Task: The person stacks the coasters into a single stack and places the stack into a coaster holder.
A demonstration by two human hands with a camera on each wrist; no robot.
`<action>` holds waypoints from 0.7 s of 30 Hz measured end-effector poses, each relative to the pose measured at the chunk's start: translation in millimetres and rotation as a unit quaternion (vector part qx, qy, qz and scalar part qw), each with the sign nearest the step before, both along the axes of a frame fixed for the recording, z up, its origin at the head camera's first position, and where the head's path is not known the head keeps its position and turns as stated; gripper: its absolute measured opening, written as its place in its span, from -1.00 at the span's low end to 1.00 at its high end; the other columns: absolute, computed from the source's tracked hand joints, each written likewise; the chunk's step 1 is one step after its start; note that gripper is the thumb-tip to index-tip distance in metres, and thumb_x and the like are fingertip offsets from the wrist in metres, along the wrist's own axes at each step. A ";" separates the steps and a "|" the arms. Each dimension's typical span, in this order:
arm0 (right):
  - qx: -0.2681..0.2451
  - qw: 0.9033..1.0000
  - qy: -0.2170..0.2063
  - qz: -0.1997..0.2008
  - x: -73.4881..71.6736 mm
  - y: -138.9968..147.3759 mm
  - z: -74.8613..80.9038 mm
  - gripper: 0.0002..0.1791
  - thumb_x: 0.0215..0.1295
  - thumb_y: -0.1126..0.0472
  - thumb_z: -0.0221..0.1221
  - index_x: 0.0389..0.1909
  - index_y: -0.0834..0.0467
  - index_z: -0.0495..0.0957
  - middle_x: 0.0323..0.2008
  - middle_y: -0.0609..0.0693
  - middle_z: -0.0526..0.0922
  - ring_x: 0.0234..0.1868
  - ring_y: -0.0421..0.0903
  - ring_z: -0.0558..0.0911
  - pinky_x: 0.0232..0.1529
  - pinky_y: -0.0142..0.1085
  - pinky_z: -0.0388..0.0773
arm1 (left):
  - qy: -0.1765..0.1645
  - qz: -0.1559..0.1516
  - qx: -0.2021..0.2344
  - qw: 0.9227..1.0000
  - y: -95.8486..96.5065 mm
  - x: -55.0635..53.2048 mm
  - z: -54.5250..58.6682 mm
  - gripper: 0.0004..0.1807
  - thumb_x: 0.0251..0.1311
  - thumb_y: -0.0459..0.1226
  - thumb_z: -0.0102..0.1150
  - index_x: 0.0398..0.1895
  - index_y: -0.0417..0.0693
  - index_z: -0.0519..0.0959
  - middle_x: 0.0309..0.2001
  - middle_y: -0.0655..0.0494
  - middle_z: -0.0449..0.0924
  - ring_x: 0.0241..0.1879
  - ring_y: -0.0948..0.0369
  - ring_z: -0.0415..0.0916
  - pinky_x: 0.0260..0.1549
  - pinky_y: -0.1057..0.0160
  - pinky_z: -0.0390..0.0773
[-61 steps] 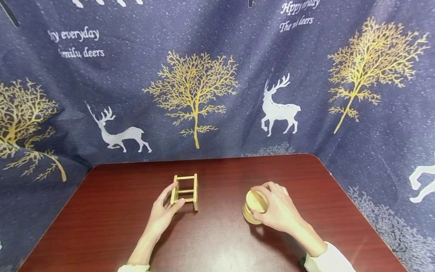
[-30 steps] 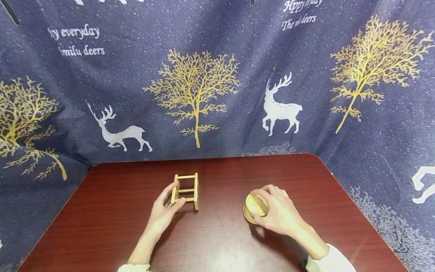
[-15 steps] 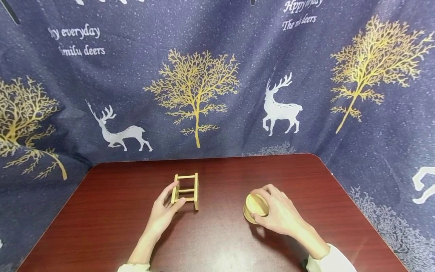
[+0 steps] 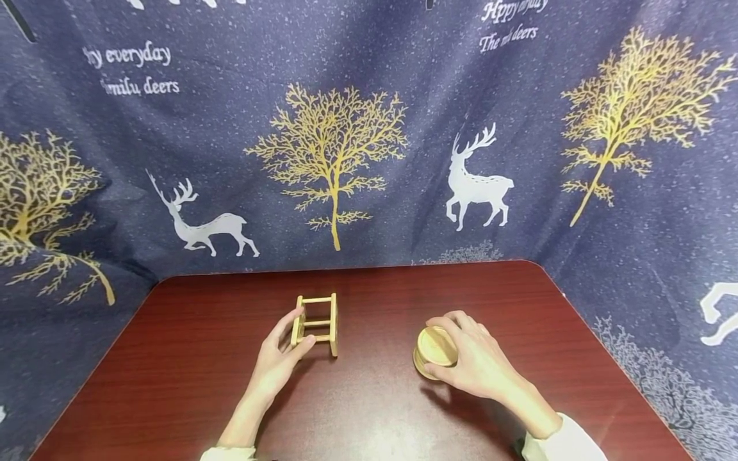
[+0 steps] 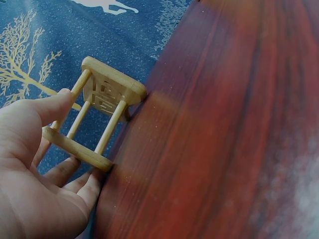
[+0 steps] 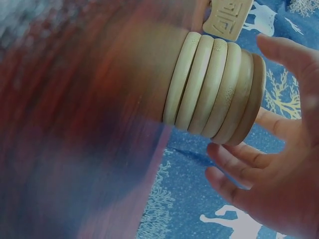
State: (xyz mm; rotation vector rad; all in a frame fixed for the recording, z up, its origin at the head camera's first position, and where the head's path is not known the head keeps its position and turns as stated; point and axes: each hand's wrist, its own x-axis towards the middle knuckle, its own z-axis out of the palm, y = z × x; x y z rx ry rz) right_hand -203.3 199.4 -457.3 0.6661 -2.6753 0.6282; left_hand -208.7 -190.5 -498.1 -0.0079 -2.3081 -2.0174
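Observation:
A small wooden rack (image 4: 316,322) with rails between two end plates lies on the dark red table (image 4: 369,410), left of the middle. My left hand (image 4: 301,329) grips its near end, thumb on one rail and fingers under it; the left wrist view shows the rack (image 5: 107,94) in my left hand (image 5: 75,142). To the right stands a stack of round bamboo coasters (image 4: 428,356). My right hand (image 4: 445,346) curls over its top. In the right wrist view the stack (image 6: 209,84) sits between the thumb and fingers of my right hand (image 6: 259,107).
A dark blue cloth (image 4: 369,160) printed with gold trees and white deer hangs close behind and along both sides of the table. The rounded far right table corner (image 4: 533,266) meets the cloth.
The top coaster was tilted up under my right hand two seconds ago and now lies flat on the stack. The left hand and rack have not moved.

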 end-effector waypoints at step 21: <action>-0.062 0.994 0.018 0.086 -8.1 11.6 -9.5 -0.20 -0.19 0.10 0.80 0.14 -0.08 0.63 0.21 -0.16 0.62 0.21 -0.08 0.63 0.17 -0.03 0.50 | 0.002 0.000 0.008 1.000 0.2 -0.5 -0.2 -0.22 0.47 -0.33 0.45 0.69 -0.06 0.36 0.69 -0.14 0.29 0.68 -0.15 0.20 0.27 0.68 0.34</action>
